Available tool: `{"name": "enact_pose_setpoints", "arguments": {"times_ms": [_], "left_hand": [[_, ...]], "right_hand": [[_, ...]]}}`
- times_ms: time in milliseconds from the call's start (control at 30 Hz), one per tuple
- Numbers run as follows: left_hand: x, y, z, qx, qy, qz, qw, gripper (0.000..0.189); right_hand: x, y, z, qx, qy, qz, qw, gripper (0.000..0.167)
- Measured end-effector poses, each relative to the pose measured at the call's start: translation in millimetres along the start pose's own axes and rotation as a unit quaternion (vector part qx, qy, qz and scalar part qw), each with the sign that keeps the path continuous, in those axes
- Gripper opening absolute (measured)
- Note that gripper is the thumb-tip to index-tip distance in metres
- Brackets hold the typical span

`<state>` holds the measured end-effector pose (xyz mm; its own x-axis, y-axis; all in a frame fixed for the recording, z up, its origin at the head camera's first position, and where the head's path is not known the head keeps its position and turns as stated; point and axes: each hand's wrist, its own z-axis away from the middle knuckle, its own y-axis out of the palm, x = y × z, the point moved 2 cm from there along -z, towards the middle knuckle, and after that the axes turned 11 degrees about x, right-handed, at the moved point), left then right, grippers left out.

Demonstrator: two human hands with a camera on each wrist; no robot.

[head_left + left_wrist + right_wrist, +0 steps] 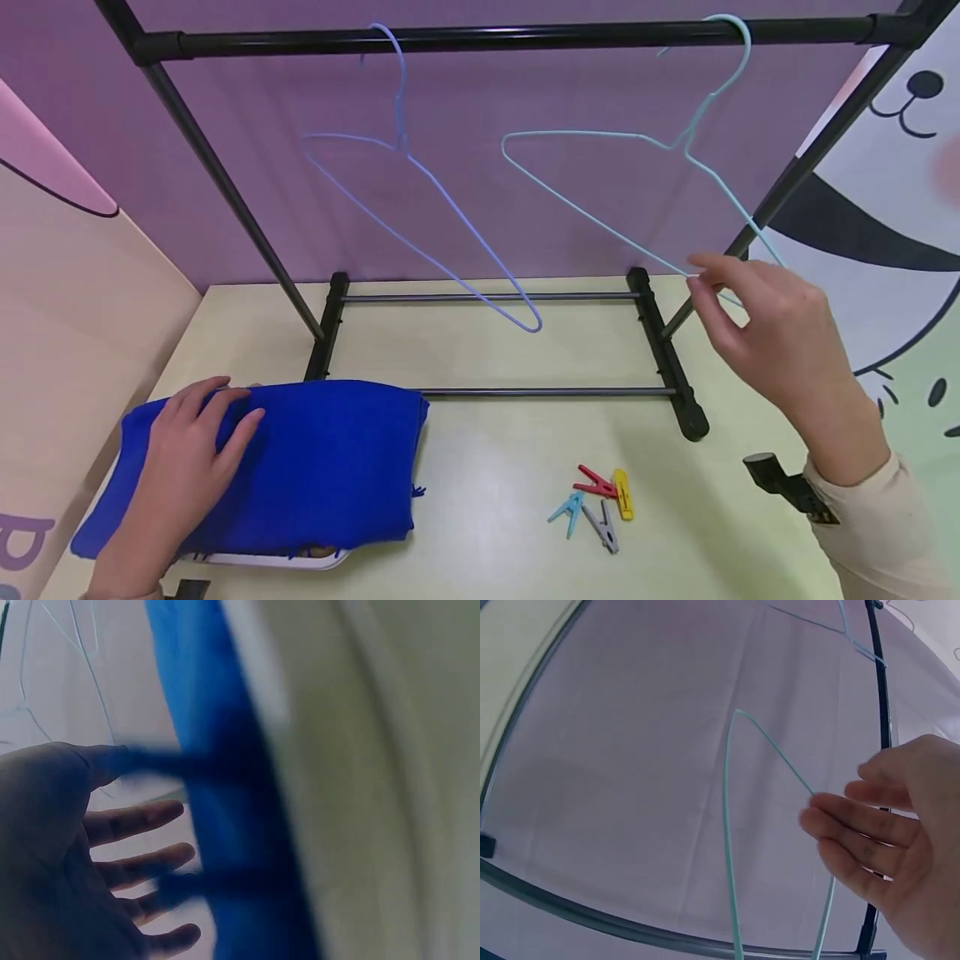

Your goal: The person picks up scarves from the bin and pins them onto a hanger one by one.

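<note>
Left hand (189,450) over blue cloth (330,467), right hand (780,333) at aqua hanger (687,140)

Nearest the lens: left hand, relaxed, fingers spread and slightly bent, clasping nothing. It lies over the left part of the folded cloth; firm contact cannot be told. Cloth sits by the left edge of the tabletop (510,492), toward the viewer, draped over a white container (307,562) whose rim shows below the cloth's near side. A small blue tuft sticks out at the cloth's right side.

Right hand raised, fingers bent, thumb and index tips close together at the lower bar of the aqua hanger, near its right corner. Whether they pinch the wire or merely touch it cannot be told; the right wrist view shows the wire running behind the fingertips. That hanger hooks over the right part of the top rail of a black rack (562,36). A lilac hanger (402,140) hangs bare from the same rail, left of centre. Rack feet stand toward the tabletop's far edge.

Tabletop, right of the cloth and in front of the rack: a loose cluster of pegs, red (600,486), yellow (624,496), light blue (572,503) and grey (603,529). Red lies against yellow. Left wrist view: cloth blurred beside the fingers.
</note>
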<state>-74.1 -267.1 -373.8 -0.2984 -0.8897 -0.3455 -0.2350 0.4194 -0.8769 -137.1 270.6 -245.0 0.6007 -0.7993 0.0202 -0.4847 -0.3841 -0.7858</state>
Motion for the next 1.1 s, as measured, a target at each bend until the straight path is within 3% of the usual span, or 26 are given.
{"name": "enact_pose_setpoints", "arguments": {"times_ms": [167,233,433,667,900,1100], "left_hand": [[12.1,0.7,-1.4,0.039,-0.017,0.081,0.9958,0.029],[16.8,1.4,-1.9,0.048,-0.027,0.092,0.9942,0.029],[36.2,-0.4,-5.6,0.042,-0.042,0.038,0.9975,0.035],[66.6,-15.3,-0.1,0.092,-0.087,0.002,0.992,0.034],[80.7,-27.3,8.0,0.12,-0.093,0.002,0.9883,0.03],[83.8,-35.7,12.3,0.135,-0.105,-0.006,0.9851,0.028]], "right_hand": [[-15,-9,-13.0,-0.035,0.021,-0.006,0.9991,0.036],[-20,-11,-17.1,-0.048,0.032,0.002,0.9983,0.042],[-29,-14,-24.0,-0.067,0.077,0.015,0.9947,0.052],[-41,-8,-32.8,0.014,0.131,0.0,0.9913,0.058],[-52,-6,-27.5,0.012,0.115,-0.017,0.9931,0.03],[-50,-6,-28.2,0.023,0.138,-0.069,0.9879,0.029]]}}
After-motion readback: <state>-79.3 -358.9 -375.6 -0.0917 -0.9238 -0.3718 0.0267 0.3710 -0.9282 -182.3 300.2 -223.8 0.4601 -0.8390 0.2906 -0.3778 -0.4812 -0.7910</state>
